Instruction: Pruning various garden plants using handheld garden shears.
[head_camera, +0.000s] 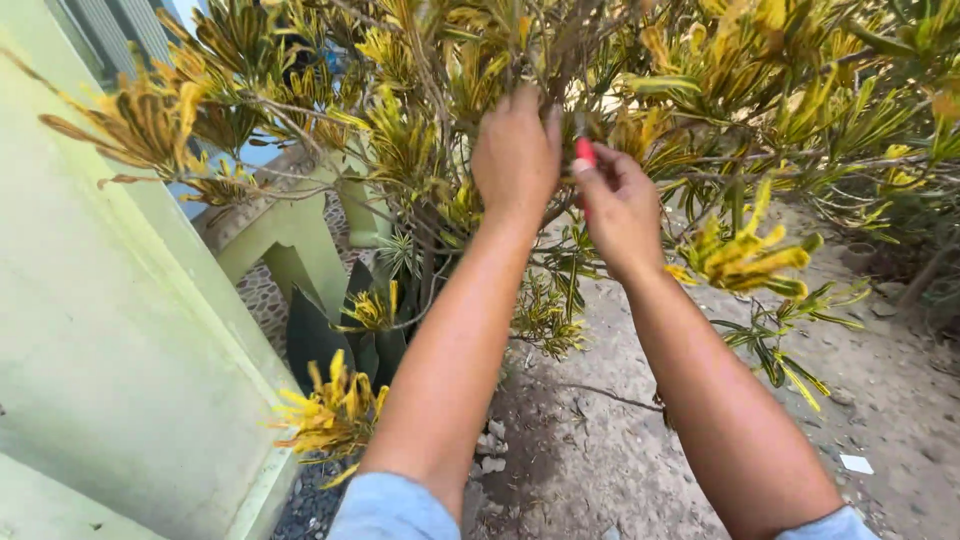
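Both my arms reach up into a shrub (420, 130) with narrow yellow and green leaves. My left hand (515, 155) is closed around a bunch of thin brown stems near the top middle. Close beside it, my right hand (620, 205) grips a small tool with a red handle (585, 152), only the handle's end showing by my thumb. The tool's working end is hidden among the stems and behind my left hand.
A pale green wall (110, 330) runs along the left. A green concrete ledge (285, 235) and dark broad leaves (320, 335) sit at the shrub's base. Bare dirt ground (620, 450) with small stones and a white scrap (857, 463) lies below.
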